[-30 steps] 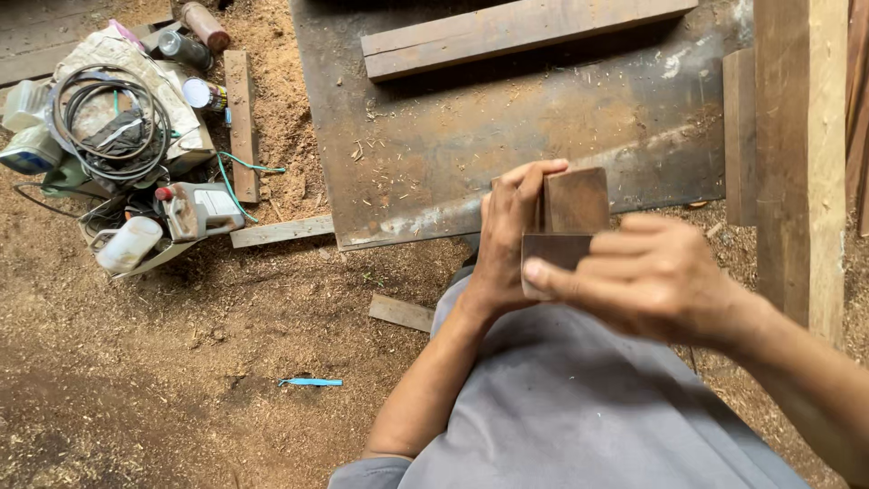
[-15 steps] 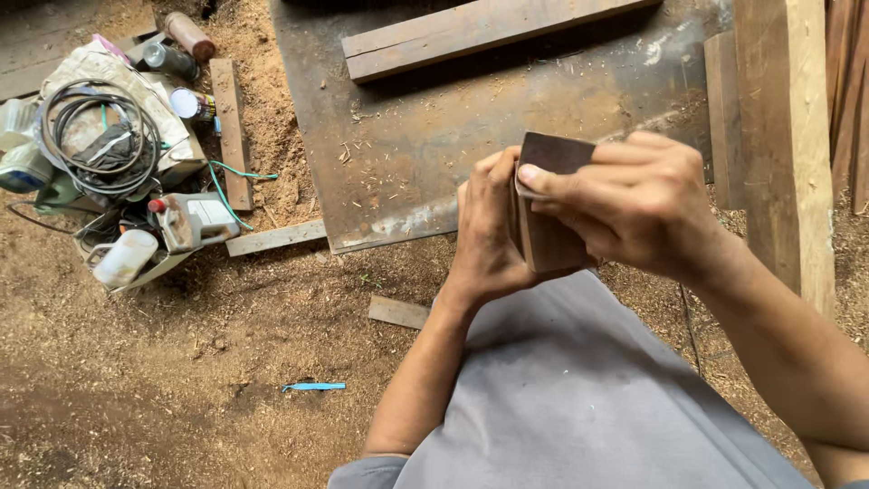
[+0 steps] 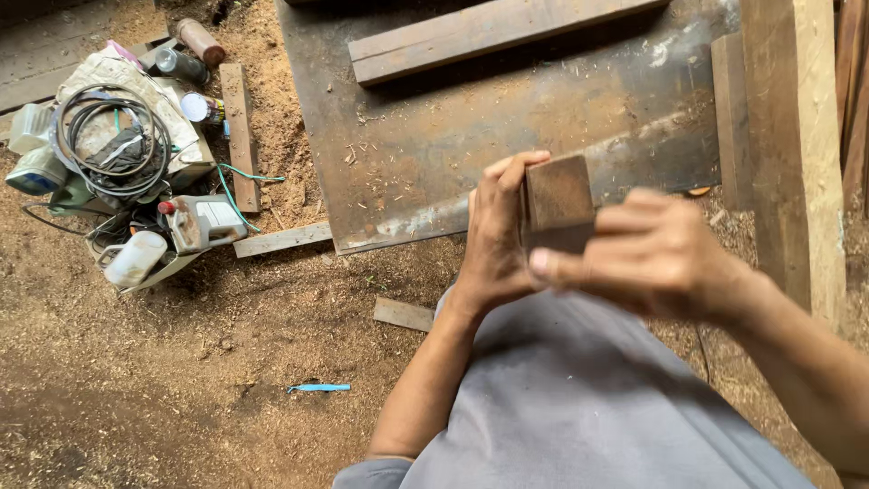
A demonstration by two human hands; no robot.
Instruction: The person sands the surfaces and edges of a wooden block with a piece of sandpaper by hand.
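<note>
A small dark brown wooden block [image 3: 558, 192] is held upright in front of me over my grey-clad lap. My left hand [image 3: 496, 240] grips its left edge, fingers curled over the top corner. My right hand [image 3: 644, 255] lies across the block's lower part, thumb pressed along its front face; what may be under the fingers is hidden.
A dark metal sheet [image 3: 471, 136] lies on the sawdust floor with a long plank [image 3: 489, 34] on it. Thick timbers [image 3: 797, 136] stand at right. At left sits a pile of tools with a coiled cable [image 3: 109, 136], cans and a power tool [image 3: 199, 225]. A wood scrap [image 3: 404, 314] and a blue pen-like thing [image 3: 319, 388] lie nearby.
Both hands have shifted on the block: the right hand slid down from its top to its lower part, leaving the upper face exposed. The view moved slightly.
</note>
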